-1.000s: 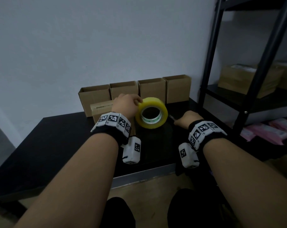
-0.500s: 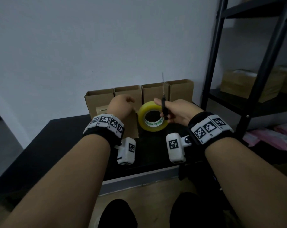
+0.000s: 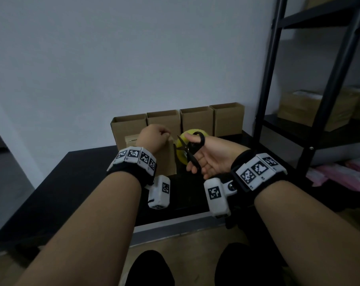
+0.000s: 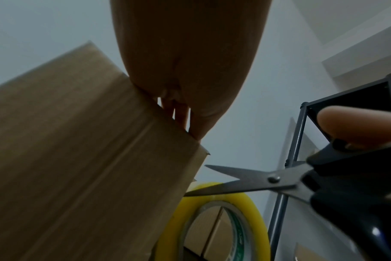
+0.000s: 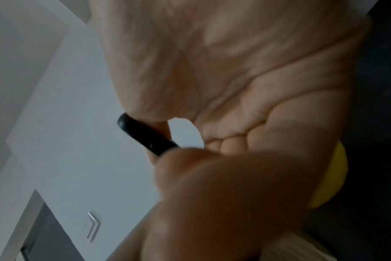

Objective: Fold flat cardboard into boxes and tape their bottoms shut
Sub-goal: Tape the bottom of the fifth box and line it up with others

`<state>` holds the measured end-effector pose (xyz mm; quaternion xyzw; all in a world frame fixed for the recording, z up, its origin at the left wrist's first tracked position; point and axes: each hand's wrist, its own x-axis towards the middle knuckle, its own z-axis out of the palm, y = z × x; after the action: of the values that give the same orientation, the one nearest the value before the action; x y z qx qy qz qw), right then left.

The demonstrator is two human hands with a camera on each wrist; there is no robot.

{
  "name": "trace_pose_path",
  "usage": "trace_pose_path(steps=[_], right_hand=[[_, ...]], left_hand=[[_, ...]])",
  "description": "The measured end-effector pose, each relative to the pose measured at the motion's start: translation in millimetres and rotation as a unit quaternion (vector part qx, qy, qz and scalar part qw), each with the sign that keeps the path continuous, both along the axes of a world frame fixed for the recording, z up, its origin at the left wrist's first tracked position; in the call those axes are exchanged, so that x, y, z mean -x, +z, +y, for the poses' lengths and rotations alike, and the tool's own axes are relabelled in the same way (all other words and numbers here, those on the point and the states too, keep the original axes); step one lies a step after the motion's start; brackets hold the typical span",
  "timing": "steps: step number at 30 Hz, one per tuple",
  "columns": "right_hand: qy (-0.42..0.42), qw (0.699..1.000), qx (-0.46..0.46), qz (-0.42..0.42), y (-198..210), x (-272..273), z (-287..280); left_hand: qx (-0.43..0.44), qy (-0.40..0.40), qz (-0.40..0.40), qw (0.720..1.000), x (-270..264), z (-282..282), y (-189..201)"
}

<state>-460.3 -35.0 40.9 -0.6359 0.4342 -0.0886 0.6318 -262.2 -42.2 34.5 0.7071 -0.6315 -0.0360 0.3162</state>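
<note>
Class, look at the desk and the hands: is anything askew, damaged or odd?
Nothing stands out. The right hand holds open scissors beside the tape roll; the left hand steadies an intact box.

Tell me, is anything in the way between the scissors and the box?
Nothing visible. The scissors, held open in the right hand, point at the box edge just above the yellow tape roll. The left hand grips the box top, clear of the blades.

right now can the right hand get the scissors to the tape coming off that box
Probably yes. The right hand grips the scissors with blades open, tips right beside the corner of the box that the left hand presses; nothing visible sits between them.
</note>
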Motion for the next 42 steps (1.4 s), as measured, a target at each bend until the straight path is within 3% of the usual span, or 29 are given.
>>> trace_pose_path(steps=[17, 42], right_hand=[[-0.109, 0.990, -0.038, -0.086, -17, -47, -18], [-0.183, 0.972, -0.036, -0.141, -18, -27, -30]], left_hand=[[0.009, -0.030, 0.010, 0.999, -11, -3, -2], [0.002, -0.043, 0.015, 0.999, -14, 0, -2]])
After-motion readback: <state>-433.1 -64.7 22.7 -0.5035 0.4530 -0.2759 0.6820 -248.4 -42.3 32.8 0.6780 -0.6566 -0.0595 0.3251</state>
